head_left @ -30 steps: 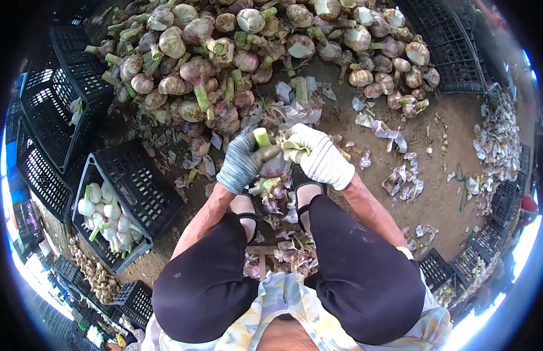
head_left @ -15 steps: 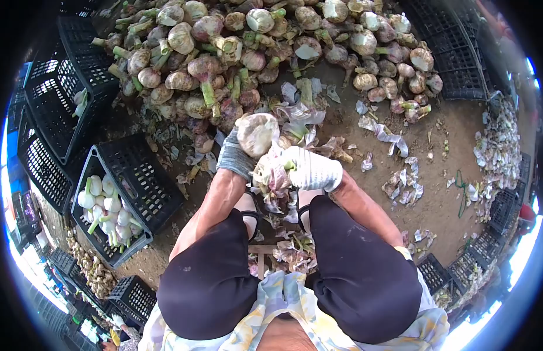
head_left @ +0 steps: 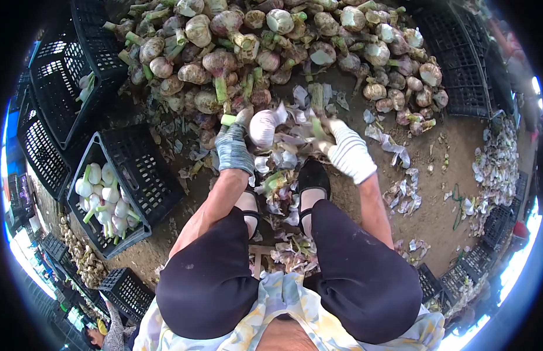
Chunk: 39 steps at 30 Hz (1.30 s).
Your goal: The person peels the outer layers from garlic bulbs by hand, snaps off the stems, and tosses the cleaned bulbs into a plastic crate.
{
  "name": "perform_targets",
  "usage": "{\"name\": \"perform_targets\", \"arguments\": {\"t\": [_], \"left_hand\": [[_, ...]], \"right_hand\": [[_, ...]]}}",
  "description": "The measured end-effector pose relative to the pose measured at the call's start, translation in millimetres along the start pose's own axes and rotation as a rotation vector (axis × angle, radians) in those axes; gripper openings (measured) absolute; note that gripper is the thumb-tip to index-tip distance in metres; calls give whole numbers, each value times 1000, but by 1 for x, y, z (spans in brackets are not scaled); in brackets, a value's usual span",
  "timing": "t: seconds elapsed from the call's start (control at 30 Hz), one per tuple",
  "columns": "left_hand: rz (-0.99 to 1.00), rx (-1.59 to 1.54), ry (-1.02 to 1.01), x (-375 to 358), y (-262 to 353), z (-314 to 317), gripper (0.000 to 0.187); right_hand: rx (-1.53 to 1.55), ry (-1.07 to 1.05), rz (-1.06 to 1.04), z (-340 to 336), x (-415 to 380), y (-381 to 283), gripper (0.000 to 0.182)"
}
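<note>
My left hand (head_left: 234, 146), in a grey striped glove, is closed on a garlic bulb (head_left: 262, 128) with a green stem end showing above the fingers. The bulb's side looks pale and smooth. To its right, my right hand (head_left: 348, 151), in a white striped glove, has its fingers bent round loose skins or a stem blurred by motion; what it grips is unclear. Papery peelings (head_left: 283, 155) lie between and below the hands. Just beyond them rises a large heap of unpeeled garlic (head_left: 219, 64).
A black crate (head_left: 144, 229) at the left holds white garlic (head_left: 108, 199). Stacked crates (head_left: 78, 64) stand at the upper left, another crate (head_left: 458, 64) at the upper right. Garlic skins (head_left: 498, 158) pile up at the right. Part of another person (head_left: 115, 333) shows at the lower left.
My hands have moved apart, the right one outward to the right. The bulb now shows a paler, smoother side, and the skins between my hands have come away from it.
</note>
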<state>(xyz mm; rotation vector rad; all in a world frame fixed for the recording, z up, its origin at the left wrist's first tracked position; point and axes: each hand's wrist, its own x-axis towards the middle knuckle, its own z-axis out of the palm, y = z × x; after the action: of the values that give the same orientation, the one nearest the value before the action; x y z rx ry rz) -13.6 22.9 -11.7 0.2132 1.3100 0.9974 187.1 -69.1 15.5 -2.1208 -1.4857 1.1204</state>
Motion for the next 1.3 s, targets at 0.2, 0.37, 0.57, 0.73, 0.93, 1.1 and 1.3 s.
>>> {"name": "perform_targets", "arguments": {"t": [0.2, 0.37, 0.57, 0.73, 0.93, 1.1, 1.3], "left_hand": [[312, 347, -315, -23, 8, 1, 13], [-116, -14, -447, -1, 5, -22, 19], [252, 237, -401, -58, 87, -16, 31], [966, 743, 187, -46, 191, -134, 22], [1090, 977, 175, -60, 179, -68, 18], [-49, 591, -490, -27, 55, 14, 23], [-253, 276, -1009, -36, -12, 41, 70]], "right_hand": [[673, 57, -212, 28, 19, -27, 25], [-435, -40, -239, 54, 15, -3, 23], [-183, 443, -188, -8, -6, 18, 36], [-668, 1106, 382, -108, -25, 153, 40], [45, 926, 497, -137, -8, 257, 26], [52, 1061, 163, -108, -40, 136, 20], [958, 237, -87, -38, -21, 3, 23]]}}
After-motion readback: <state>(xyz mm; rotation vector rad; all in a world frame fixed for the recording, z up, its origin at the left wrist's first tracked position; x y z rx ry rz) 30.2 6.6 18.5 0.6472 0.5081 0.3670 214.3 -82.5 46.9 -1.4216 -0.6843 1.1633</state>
